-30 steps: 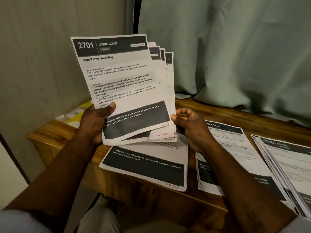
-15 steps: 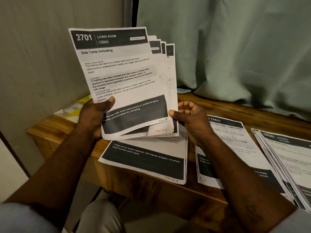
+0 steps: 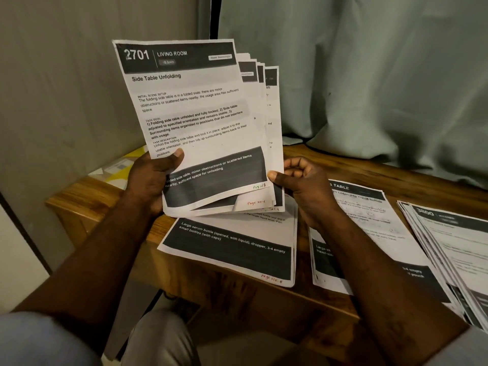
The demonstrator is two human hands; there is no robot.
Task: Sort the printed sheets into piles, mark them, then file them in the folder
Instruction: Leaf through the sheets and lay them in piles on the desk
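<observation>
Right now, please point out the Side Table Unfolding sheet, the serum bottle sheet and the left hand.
Side Table Unfolding sheet (image 3: 195, 107): head view, middle of its printed text.
serum bottle sheet (image 3: 229, 253): head view, on its dark band.
left hand (image 3: 149, 180): head view, back of the hand.

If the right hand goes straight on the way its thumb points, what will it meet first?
The fanned sheets held by the left hand. The thumb of the right hand lies at their lower right edge, perhaps touching.
</observation>
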